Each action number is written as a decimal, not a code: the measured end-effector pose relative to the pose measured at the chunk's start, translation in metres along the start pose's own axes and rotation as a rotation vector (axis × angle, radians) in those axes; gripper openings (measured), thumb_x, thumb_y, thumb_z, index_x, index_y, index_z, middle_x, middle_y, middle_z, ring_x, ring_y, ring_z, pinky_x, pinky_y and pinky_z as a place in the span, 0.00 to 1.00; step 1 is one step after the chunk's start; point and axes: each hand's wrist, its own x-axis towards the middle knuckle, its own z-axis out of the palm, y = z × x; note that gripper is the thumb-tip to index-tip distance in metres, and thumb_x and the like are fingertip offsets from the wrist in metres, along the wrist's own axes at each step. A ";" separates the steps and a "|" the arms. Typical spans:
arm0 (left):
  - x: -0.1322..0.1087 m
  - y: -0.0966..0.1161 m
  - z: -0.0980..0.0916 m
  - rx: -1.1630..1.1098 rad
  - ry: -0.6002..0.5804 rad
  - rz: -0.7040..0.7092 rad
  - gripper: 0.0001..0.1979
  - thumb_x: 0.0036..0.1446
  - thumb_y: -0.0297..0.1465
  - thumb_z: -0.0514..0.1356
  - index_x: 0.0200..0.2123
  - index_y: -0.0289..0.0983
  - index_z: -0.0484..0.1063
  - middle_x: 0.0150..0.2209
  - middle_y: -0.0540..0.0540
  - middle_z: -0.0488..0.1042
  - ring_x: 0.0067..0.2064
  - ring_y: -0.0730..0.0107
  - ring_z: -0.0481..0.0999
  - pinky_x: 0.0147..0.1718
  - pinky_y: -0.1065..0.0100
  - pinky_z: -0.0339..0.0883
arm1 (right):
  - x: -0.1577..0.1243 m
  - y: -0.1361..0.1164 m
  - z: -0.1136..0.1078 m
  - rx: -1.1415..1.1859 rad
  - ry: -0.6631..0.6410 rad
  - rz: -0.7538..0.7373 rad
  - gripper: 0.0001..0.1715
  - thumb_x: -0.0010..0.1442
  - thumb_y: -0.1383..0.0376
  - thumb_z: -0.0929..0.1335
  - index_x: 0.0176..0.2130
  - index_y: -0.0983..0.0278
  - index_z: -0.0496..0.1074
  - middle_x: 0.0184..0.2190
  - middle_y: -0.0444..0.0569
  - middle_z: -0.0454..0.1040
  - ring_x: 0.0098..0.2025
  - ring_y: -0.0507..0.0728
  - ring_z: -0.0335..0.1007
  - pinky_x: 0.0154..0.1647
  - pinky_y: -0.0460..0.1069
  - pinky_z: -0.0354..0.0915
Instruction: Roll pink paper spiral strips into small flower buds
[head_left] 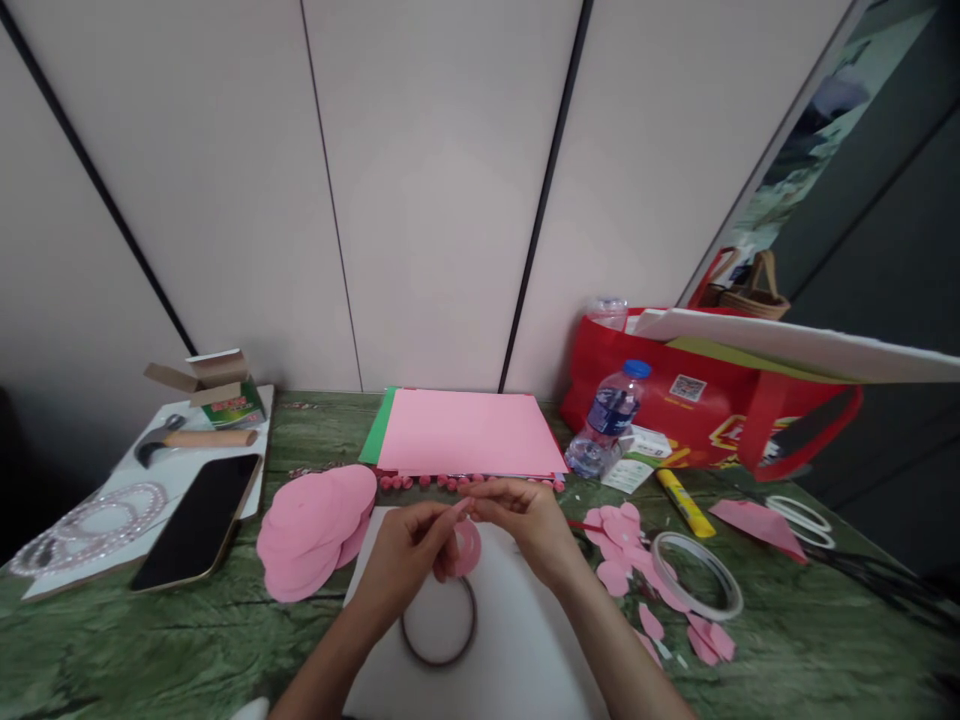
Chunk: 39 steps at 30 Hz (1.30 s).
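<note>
Your left hand [414, 545] pinches a pink paper curl [475, 548], dangling below; right hand [525, 515], can't tell. Likely light, floppy: take edges.

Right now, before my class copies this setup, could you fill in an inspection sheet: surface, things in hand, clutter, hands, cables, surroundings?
Surface: green table, with a white sheet under the hands.
Things in hand: a curled pink paper piece, above a dark ring lying on the sheet.
Clutter: hammer, phone and bead strings at left; glue stick, tape roll and bottle at right.
Hands: left hand pinches the paper piece; right hand has its fingertips beside it, grip unclear.
Cables: dark strands at right, too blurred to identify.
Surroundings: panelled wall behind; red bag at back right.
</note>
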 end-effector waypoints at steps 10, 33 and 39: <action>0.000 0.001 0.000 0.009 0.000 -0.008 0.16 0.51 0.42 0.54 0.22 0.34 0.68 0.14 0.52 0.66 0.16 0.75 0.64 0.16 0.74 0.59 | 0.001 0.002 0.000 -0.011 0.005 0.007 0.12 0.40 0.62 0.73 0.28 0.65 0.76 0.25 0.49 0.77 0.27 0.54 0.72 0.31 0.49 0.67; 0.001 -0.002 -0.001 -0.005 -0.015 -0.004 0.16 0.51 0.41 0.54 0.22 0.34 0.69 0.15 0.52 0.66 0.16 0.76 0.64 0.16 0.74 0.59 | 0.000 0.000 -0.002 -0.056 0.037 0.011 0.13 0.39 0.61 0.74 0.28 0.65 0.76 0.24 0.48 0.77 0.26 0.54 0.71 0.30 0.49 0.68; 0.001 0.000 0.000 0.003 -0.006 -0.004 0.16 0.51 0.41 0.54 0.22 0.34 0.69 0.14 0.52 0.66 0.16 0.76 0.64 0.16 0.74 0.59 | 0.000 -0.001 -0.002 -0.049 0.004 0.028 0.12 0.39 0.62 0.73 0.28 0.65 0.76 0.26 0.49 0.77 0.28 0.54 0.72 0.31 0.48 0.67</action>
